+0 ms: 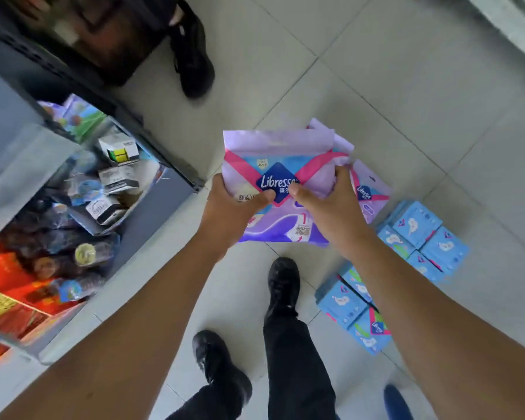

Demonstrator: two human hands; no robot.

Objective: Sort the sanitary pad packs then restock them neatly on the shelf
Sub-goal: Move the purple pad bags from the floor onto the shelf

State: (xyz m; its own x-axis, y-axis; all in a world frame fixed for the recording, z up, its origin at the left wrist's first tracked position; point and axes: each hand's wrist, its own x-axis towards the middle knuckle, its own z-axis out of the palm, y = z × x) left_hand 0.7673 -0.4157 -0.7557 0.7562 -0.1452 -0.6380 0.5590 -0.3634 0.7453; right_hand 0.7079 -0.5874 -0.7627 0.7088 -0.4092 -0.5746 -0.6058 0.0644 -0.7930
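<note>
- Your left hand point(225, 207) grips the purple Libresse pack point(278, 165) at its left edge, thumb curled over the front.
- Your right hand point(328, 207) grips the same pack at its right edge, fingers point(341, 172) wrapped behind.
- More purple packs point(369, 192) sit behind and right of the held pack.
- Blue pad packs point(422, 234) lie on the tiled floor point(376, 86), lower right of the held pack.
- The shelf point(152, 207) stands left of it.

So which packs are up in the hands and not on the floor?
The purple Libresse packs. The left hand and right hand grip them, while the blue packs lie on the floor.
</note>
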